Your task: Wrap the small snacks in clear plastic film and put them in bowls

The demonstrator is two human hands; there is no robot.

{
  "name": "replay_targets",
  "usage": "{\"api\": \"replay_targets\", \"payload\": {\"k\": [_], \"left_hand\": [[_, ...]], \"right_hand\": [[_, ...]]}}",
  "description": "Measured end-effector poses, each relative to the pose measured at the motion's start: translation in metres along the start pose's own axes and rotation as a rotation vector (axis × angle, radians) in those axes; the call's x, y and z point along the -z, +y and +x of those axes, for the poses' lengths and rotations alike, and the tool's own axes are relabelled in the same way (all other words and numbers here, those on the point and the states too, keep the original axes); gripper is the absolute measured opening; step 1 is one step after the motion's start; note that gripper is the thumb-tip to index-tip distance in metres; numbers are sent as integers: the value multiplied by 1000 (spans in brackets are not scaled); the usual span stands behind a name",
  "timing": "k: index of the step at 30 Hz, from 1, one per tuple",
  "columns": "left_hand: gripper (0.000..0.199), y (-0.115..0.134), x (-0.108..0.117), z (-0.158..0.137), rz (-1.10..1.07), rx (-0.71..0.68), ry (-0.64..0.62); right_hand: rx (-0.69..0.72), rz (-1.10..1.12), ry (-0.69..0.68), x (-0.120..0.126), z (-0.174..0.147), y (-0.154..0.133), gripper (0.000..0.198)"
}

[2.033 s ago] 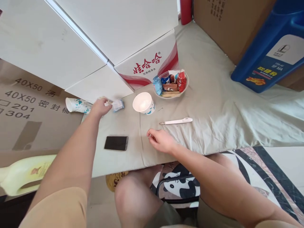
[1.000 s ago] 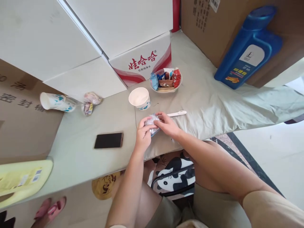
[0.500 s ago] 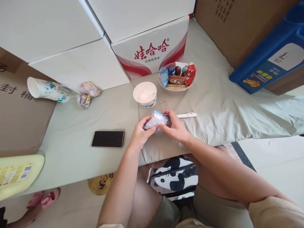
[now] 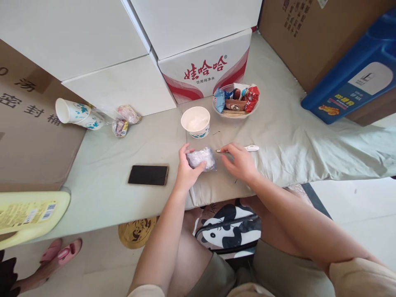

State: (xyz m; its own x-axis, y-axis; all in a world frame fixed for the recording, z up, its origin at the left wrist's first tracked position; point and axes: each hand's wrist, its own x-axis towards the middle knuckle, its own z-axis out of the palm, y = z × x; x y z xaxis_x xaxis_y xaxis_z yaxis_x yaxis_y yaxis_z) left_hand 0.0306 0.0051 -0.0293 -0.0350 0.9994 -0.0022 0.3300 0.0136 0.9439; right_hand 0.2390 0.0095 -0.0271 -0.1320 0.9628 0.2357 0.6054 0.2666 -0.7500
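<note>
My left hand (image 4: pixel 186 170) grips a small packet (image 4: pixel 201 158) in clear, crinkled plastic, thumb in front and fingers behind. What is inside the plastic cannot be made out. My right hand (image 4: pixel 240 163) has come away from the packet and hovers over a white utility knife (image 4: pixel 253 148), its fingers apart. The knife's tip shows left of the fingers and its handle end to the right; the middle is hidden, and whether the hand touches it I cannot tell. Beyond the packet stands a white paper bowl (image 4: pixel 195 122) with some pale wrapping in it.
A clear bowl of wrapped snacks (image 4: pixel 236 113) stands at the back. Left lie a black phone (image 4: pixel 148 175), paper cups (image 4: pixel 78 114) and bagged snacks (image 4: pixel 128 117). White cartons (image 4: pixel 204 74) line the back; a blue jug (image 4: pixel 349 78) stands right. Another person's feet in pink slippers (image 4: pixel 70 251) show lower left.
My right hand has let go of the plastic packet and moved right, over the utility knife. The packet stays in my left hand. The view has shifted slightly.
</note>
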Motion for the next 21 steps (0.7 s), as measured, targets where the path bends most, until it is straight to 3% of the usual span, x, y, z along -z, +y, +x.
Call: {"api": "replay_targets", "payload": {"k": [3,6,10,15,18,21], "left_hand": [[52,0,6,4,147,-27,140],[36,0,8,7,234,17,170],[50,0,8,6,259,20,111],[72,5,8,3,246,-47,33],[78,6,8,3,237,-61,14],[78,4,6,4,257,-88,0]], "right_hand": [[-31,-289,69,9,0,15,25],[-57,-402,40,12,0,27,30],[-36,-394,38,11,2,26,30],[162,-185,-104,5,1,11,37],[217,-181,-172,-2,-3,6,38],[242,-227,-143,-7,-4,6,39]]}}
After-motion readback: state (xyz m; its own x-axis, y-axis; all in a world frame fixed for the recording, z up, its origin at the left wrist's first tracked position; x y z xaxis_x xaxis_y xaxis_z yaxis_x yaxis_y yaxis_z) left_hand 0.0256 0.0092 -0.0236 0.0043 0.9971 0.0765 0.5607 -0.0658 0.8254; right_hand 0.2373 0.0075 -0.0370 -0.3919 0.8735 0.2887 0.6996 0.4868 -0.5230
